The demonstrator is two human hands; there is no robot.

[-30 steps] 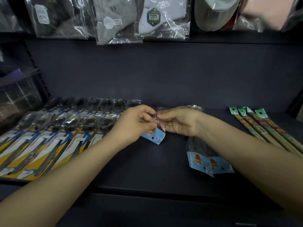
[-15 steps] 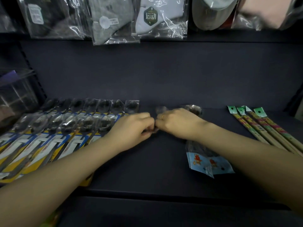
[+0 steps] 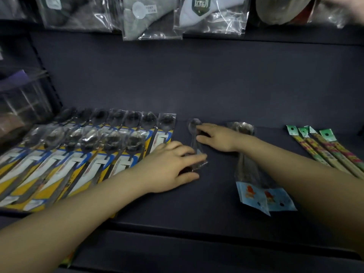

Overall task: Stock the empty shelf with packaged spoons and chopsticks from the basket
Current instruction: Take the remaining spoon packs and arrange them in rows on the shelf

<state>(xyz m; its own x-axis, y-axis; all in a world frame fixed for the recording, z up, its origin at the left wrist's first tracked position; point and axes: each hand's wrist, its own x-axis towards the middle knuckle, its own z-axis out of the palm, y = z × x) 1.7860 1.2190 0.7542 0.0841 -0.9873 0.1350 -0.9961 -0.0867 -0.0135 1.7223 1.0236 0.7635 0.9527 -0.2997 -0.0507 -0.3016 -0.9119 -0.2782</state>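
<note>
A spoon in a clear packet (image 3: 195, 142) lies flat on the dark shelf (image 3: 197, 203), its bowl toward the back wall. My left hand (image 3: 173, 168) rests on the packet's near end with straight fingers. My right hand (image 3: 218, 137) presses its far part beside the bowl, fingers flat. Several spoons on yellow and blue cards (image 3: 82, 154) lie in two overlapping rows at the left. Two spoon packets with light blue labels (image 3: 260, 192) lie under my right forearm. Chopstick packs with green tops (image 3: 323, 148) lie at the right.
Bagged clothing items (image 3: 153, 18) hang from the shelf above. A clear container (image 3: 21, 103) stands at the far left. The shelf's front lip (image 3: 197, 231) runs across below my forearms.
Both hands held the clear spoon packet up between their fingertips a second ago. Now the packet lies flat on the shelf and the hands have spread apart along it.
</note>
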